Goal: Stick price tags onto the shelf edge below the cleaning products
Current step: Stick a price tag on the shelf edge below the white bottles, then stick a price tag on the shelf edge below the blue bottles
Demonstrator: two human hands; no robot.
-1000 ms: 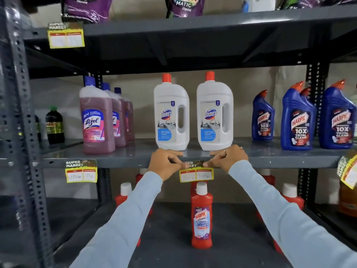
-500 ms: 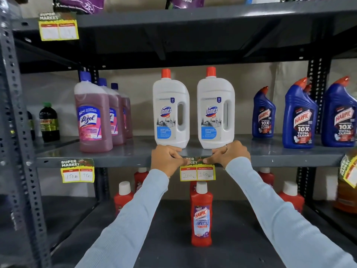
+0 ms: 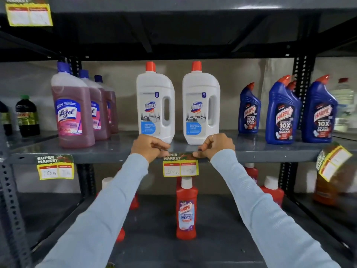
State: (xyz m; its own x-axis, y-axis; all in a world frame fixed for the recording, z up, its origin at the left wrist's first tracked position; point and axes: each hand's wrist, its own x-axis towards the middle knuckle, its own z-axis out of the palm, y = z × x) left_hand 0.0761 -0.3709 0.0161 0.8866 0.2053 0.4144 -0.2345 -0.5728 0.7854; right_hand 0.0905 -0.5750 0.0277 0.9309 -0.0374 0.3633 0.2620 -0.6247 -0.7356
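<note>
A yellow price tag [image 3: 180,168] headed "SUPER MARKET" hangs from the grey shelf edge [image 3: 108,157] below two white Domex bottles [image 3: 155,105]. My left hand [image 3: 149,147] pinches the tag's top left corner against the edge. My right hand [image 3: 216,147] presses its top right corner the same way. The tag's white boxes carry handwritten prices and hang free below the edge. Another tag [image 3: 55,167] is stuck on the same edge under the pink Lizol bottles [image 3: 72,113].
Blue Harpic bottles [image 3: 282,113] stand at the right of the shelf. A loose, tilted tag [image 3: 332,161] hangs at the far right. Red Harpic bottles [image 3: 186,207] stand on the lower shelf. A further tag [image 3: 29,14] is on the top shelf edge. Perforated uprights frame the rack.
The view has moved closer and slightly lower. Both hands stay at the tag's top corners on the shelf edge, and the tag now hangs flatter and straighter.
</note>
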